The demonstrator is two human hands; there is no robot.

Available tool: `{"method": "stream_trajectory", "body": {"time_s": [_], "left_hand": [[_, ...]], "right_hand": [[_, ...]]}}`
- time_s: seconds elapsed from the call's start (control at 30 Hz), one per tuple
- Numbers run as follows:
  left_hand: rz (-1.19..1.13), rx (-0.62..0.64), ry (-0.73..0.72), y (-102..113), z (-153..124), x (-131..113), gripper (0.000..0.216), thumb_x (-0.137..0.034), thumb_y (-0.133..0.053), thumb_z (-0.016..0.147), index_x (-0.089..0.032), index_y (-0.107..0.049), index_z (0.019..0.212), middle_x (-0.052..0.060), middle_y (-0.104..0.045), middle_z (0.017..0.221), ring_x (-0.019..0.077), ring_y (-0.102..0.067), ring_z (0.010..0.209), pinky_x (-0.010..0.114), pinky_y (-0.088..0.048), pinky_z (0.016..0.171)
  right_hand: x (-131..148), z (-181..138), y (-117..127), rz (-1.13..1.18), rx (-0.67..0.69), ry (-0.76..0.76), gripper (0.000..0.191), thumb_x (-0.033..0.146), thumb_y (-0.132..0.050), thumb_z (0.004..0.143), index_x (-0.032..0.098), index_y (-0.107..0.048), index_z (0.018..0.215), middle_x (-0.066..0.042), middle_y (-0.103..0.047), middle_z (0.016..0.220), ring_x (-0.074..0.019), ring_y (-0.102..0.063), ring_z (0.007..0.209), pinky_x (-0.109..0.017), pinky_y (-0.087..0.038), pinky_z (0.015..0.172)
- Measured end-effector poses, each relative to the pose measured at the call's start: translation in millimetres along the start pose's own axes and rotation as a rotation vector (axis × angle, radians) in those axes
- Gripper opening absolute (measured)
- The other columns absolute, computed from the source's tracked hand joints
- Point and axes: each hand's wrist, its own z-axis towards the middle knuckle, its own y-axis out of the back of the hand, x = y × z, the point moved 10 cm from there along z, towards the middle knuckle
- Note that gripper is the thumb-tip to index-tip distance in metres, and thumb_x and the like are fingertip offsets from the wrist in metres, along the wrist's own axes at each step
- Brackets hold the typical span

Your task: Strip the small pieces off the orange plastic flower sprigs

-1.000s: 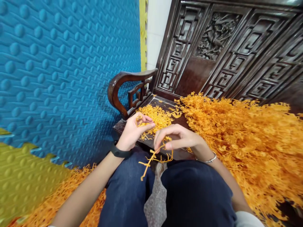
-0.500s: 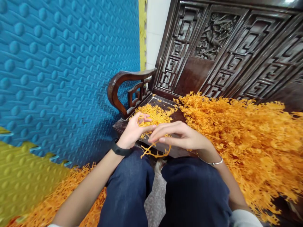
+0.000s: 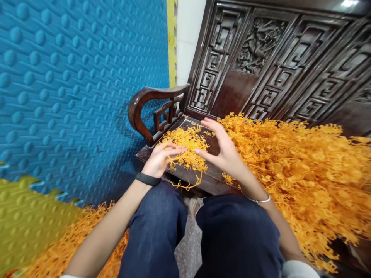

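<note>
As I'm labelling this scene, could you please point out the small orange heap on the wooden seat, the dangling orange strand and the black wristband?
Small orange heap [image 3: 192,141], head view: its upper middle.
Dangling orange strand [image 3: 188,188], head view: its lower curve.
Black wristband [image 3: 148,179], head view: the band's outer face.

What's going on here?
At a dark carved bench, a person's left hand holds a thin orange strand. The right hand is open, with nothing visible in it. A small yellow-orange pile lies on the bench near both hands, and a much larger orange heap lies to the right.
</note>
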Motion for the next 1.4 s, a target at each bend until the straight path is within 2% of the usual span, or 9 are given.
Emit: {"method": "stream_trajectory", "body": {"time_s": [0.1,0.27,0.43,0.57,0.73,0.9,1.03,1.27,1.4], "left_hand": [[0.022,-0.003,-0.052,1.7,-0.9,-4.1,0.025,-0.01,-0.074,0.055,-0.015,-0.052,0.067,0.003,-0.07,0.076,0.0186,-0.068,0.087,0.031,-0.049,0.087],[0.167,0.047,-0.096,-2.0,-0.6,-6.3,0.032,-0.016,-0.074,0.056,-0.015,-0.051,0.078,0.009,-0.069,0.091,0.0216,-0.066,0.091,0.039,-0.047,0.089],[0.697,-0.097,-0.581,-12.1,-22.0,-55.7,0.084,-0.025,-0.081,0.049,-0.022,-0.04,0.122,0.013,-0.036,0.144,0.0275,-0.03,0.135,0.049,-0.024,0.108],[0.887,0.309,-0.441,-50.0,-24.3,-32.3,0.029,-0.039,-0.067,0.071,-0.016,-0.063,0.087,0.008,-0.068,0.099,0.0248,-0.059,0.101,0.042,-0.039,0.094],[0.768,0.406,-0.256,-52.6,-23.4,-17.6,0.035,-0.041,-0.049,0.085,-0.015,-0.057,0.064,-0.005,-0.044,0.047,0.0088,-0.041,0.046,0.023,-0.034,0.052],[0.669,0.384,-0.299,-62.8,-27.8,-24.3,0.035,-0.04,-0.048,0.086,-0.014,-0.055,0.064,-0.006,-0.032,0.051,0.0067,-0.027,0.047,0.022,-0.019,0.047],[0.597,0.373,-0.334,-69.9,-31.0,-26.0,0.036,-0.04,-0.045,0.088,-0.014,-0.055,0.065,-0.007,-0.029,0.05,0.0067,-0.024,0.046,0.023,-0.019,0.047],[0.594,0.241,-0.39,-56.8,-28.4,-28.8,0.037,-0.041,-0.046,0.087,-0.014,-0.055,0.064,-0.007,-0.028,0.049,0.0072,-0.025,0.046,0.023,-0.019,0.047],[0.644,0.278,-0.387,-57.2,-26.2,-27.4,0.036,-0.04,-0.046,0.087,-0.014,-0.056,0.064,-0.006,-0.03,0.05,0.0075,-0.027,0.047,0.023,-0.019,0.047]], "right_hand": [[-15.7,0.2,-13.9,0.122,0.047,-0.102,0.058,0.03,-0.065,0.076,0.024,-0.042,0.13,-0.009,-0.048,0.132,-0.0214,-0.055,0.109,-0.04,-0.043,0.098],[-27.9,2.0,-10.4,0.262,-0.082,-0.18,0.02,0.026,-0.059,0.08,0.02,-0.059,0.099,-0.005,-0.062,0.102,-0.0131,-0.059,0.081,-0.031,-0.051,0.077],[-22.5,2.1,-38.4,0.489,0.129,-0.192,0.025,0.022,-0.069,0.073,0.018,-0.057,0.094,-0.003,-0.06,0.092,-0.0117,-0.058,0.081,-0.028,-0.05,0.074],[-10.4,0.8,-47.1,0.501,0.246,-0.111,0.017,0.021,-0.065,0.076,0.018,-0.059,0.092,-0.003,-0.058,0.091,-0.0119,-0.057,0.081,-0.029,-0.05,0.076],[-22.7,2.4,-21.4,0.373,-0.002,-0.107,0.009,0.015,-0.062,0.077,0.018,-0.059,0.085,-0.002,-0.057,0.086,-0.012,-0.055,0.079,-0.029,-0.047,0.074],[-6.0,-7.1,21.5,0.064,-0.442,0.011,0.013,0.005,-0.054,0.078,0.018,-0.057,0.078,0.0,-0.056,0.079,-0.0117,-0.053,0.076,-0.028,-0.043,0.066],[16.5,-12.3,30.2,-0.133,-0.54,0.152,0.021,0.0,-0.048,0.079,0.019,-0.057,0.083,0.0,-0.056,0.078,-0.0121,-0.054,0.076,-0.029,-0.044,0.069],[-9.7,3.6,-14.8,-0.026,-0.009,0.06,0.019,0.018,-0.055,0.085,0.018,-0.059,0.104,-0.004,-0.061,0.096,-0.0129,-0.055,0.084,-0.028,-0.044,0.071],[-28.5,1.7,-22.8,-0.013,0.075,-0.057,0.018,0.027,-0.061,0.082,0.017,-0.06,0.098,-0.002,-0.063,0.087,-0.0114,-0.054,0.074,-0.025,-0.041,0.063]]}}
